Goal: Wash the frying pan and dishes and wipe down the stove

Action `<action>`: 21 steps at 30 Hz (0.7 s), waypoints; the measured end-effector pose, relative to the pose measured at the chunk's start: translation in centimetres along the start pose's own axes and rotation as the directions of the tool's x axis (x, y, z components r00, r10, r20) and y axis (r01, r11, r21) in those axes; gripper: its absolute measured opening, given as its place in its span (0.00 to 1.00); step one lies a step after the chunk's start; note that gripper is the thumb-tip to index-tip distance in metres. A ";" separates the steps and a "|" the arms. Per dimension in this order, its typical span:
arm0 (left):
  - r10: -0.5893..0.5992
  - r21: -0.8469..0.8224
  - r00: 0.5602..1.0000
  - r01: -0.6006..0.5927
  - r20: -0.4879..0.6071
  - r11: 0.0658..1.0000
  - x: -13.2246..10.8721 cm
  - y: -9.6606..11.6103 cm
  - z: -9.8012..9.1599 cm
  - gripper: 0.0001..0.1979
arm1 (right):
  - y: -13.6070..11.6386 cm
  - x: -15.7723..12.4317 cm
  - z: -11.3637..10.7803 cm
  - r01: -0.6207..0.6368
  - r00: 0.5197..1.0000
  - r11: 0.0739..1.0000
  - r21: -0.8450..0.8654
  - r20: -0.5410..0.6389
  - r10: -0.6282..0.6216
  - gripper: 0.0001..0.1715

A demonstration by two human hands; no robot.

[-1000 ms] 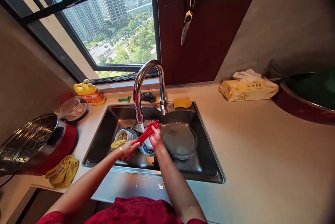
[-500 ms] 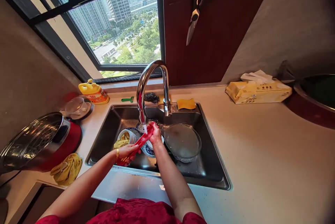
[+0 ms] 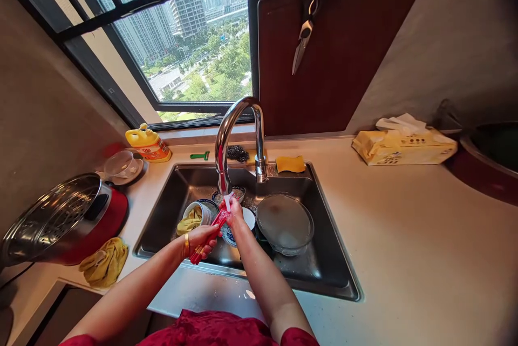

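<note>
A bundle of red chopsticks (image 3: 220, 218) slants across the sink under the running water. My left hand (image 3: 203, 238) is wrapped round its lower part, and the near ends stick out below that hand. Around the upper end, right beneath the faucet (image 3: 225, 151), my right hand (image 3: 233, 213) is closed; water falls on it and the chopsticks. Left of the hands, stacked white bowls (image 3: 205, 215) lie tipped with a yellow cloth (image 3: 189, 221) in them. Below the hands are a patterned plate and a white bowl (image 3: 248, 219), partly hidden. A glass lid or dish (image 3: 285, 222) lies at right.
The steel sink (image 3: 332, 249) is set into a pale counter (image 3: 404, 238). Behind it lie a green peeler (image 3: 199, 156), a scourer (image 3: 237, 153) and a yellow sponge (image 3: 290, 164). A steamer pot (image 3: 81, 216) and yellow rag (image 3: 106, 262) are left; tissues (image 3: 404, 145) stand right.
Both hands have shifted slightly down with the chopsticks, which now stand steeper. Their near ends show more clearly below my left hand. The view has moved slightly.
</note>
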State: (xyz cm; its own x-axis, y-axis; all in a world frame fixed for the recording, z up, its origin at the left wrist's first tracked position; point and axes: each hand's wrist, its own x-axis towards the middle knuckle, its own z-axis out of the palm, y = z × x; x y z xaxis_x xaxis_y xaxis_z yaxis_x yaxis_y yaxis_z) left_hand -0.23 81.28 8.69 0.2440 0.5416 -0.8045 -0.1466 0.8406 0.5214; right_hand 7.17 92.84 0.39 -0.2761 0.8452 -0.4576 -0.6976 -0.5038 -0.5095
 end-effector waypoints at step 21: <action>-0.005 0.051 0.993 0.011 -0.114 0.999 0.5 1.4 1.4 0.19 | 1.5 0.8 0.5 -0.116 0.992 0.990 -0.074 -0.062 0.112 0.17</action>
State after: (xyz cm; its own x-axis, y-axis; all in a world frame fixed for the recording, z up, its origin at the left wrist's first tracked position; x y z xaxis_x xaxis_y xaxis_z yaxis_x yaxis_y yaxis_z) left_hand 0.99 82.67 9.41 0.1337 0.5352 -0.8341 -0.0947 0.8447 0.5268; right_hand 5.57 92.88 -0.40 -0.3110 0.7711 -0.5557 -0.6097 -0.6103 -0.5058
